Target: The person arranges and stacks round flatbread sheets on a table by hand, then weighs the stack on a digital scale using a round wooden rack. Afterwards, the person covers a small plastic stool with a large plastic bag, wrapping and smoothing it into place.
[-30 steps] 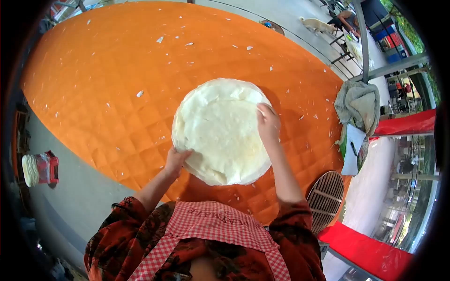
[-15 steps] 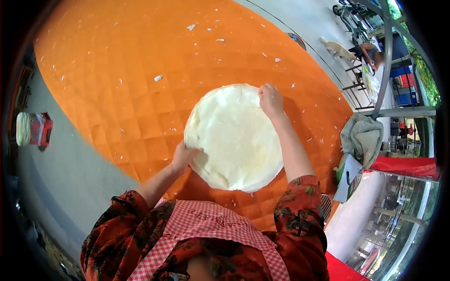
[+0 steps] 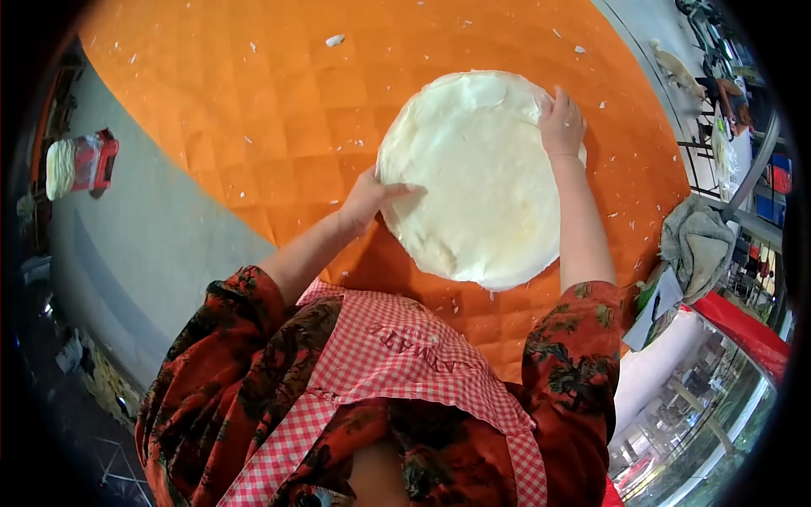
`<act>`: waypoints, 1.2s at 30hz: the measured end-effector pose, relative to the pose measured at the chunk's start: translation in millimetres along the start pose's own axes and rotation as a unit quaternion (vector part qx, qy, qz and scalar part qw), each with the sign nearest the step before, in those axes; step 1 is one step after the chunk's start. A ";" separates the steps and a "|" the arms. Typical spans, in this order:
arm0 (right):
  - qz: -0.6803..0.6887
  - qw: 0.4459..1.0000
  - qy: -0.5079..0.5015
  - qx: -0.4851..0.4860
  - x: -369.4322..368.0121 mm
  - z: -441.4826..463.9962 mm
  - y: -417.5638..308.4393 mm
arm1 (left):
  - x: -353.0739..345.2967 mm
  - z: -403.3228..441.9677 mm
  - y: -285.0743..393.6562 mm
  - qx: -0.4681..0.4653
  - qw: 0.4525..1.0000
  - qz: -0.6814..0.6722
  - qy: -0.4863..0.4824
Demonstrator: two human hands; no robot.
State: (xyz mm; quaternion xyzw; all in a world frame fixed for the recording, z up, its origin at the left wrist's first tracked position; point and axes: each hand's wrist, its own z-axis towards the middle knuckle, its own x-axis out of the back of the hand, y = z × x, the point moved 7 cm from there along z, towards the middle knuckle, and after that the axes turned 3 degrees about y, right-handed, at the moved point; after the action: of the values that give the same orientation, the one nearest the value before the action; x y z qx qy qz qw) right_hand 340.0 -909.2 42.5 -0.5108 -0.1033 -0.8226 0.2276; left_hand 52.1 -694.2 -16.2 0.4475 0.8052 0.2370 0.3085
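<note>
A large round pale sheet, or a stack of thin ones, (image 3: 477, 182) lies over the orange surface, its rim uneven and slightly wrinkled. My left hand (image 3: 372, 198) grips its left edge, thumb on top and the other fingers hidden beneath. At the upper right edge, my right hand (image 3: 562, 127) has its fingers bent and closed on the rim. Shadow falls on the orange surface below the disc's lower left side.
Pale flakes dot the orange surface (image 3: 287, 110). At the right edge lie a grey cloth (image 3: 697, 245) and a white sheet (image 3: 657, 308). A red item with pale round pieces (image 3: 84, 163) stands at left. A person (image 3: 728, 97) and a dog (image 3: 676, 66) are at upper right.
The pale disc and both hands have shifted up and right in the view, as the camera view turned. My right hand has moved from the disc's right side to its upper right rim.
</note>
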 end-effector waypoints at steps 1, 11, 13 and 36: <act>0.004 0.998 -0.067 -0.001 -11.0 -4.2 5.4 | 0.9 1.0 -1.8 0.005 1.000 -0.012 -0.004; 0.009 0.999 -0.040 0.031 49.3 -8.7 -48.3 | -0.8 -5.5 2.6 -0.012 1.000 -0.002 0.001; 0.095 0.994 -0.003 0.049 86.2 -34.5 -75.9 | -0.1 -3.5 -1.6 -0.020 1.000 -0.015 -0.001; 0.574 0.741 0.006 -0.350 217.4 -172.2 -44.7 | 0.8 4.3 -16.5 0.001 0.999 -0.050 -0.011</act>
State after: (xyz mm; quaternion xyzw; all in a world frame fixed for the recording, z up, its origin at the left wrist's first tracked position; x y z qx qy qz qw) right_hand 100.5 -997.8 159.5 -0.5123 0.5055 -0.5176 0.4627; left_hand 45.3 -701.1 -30.3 0.4094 0.8234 0.2158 0.3285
